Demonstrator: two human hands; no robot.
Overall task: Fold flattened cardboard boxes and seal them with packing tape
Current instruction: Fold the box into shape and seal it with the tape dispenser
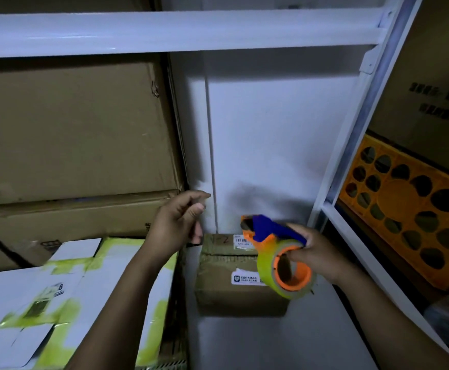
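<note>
A: Hands?
B: Right hand [318, 253] grips the orange-and-blue plastic tape dispenser [262, 231], with fingers curled over the blue handle and the thumb at the orange hub. The yellow-green roll of packing tape [267, 265] is mounted on that hub.
A: Left?
B: Left hand [179, 222] is raised in the air, fingers loosely curled, thumb close to the fingertips. Nothing visible in it. It touches nothing.
A: Box?
B: A small brown cardboard box [223, 292] sits closed on the white flat surface [271, 340], against the white back wall [271, 129]. It has a white printed label [245, 279] on the near face and a barcode sticker [242, 240] on top. The dispenser overlaps its right side in view; I can't tell if they touch.
A: Surroundings?
B: Left of the box are white cartons striped with yellow-green tape [90, 284], below the left forearm. Behind them, large brown cardboard cartons [71, 129] are stacked under a white metal shelf beam [164, 33]. On the right, an orange plastic crate with round holes [394, 198] sits in the neighbouring rack.
</note>
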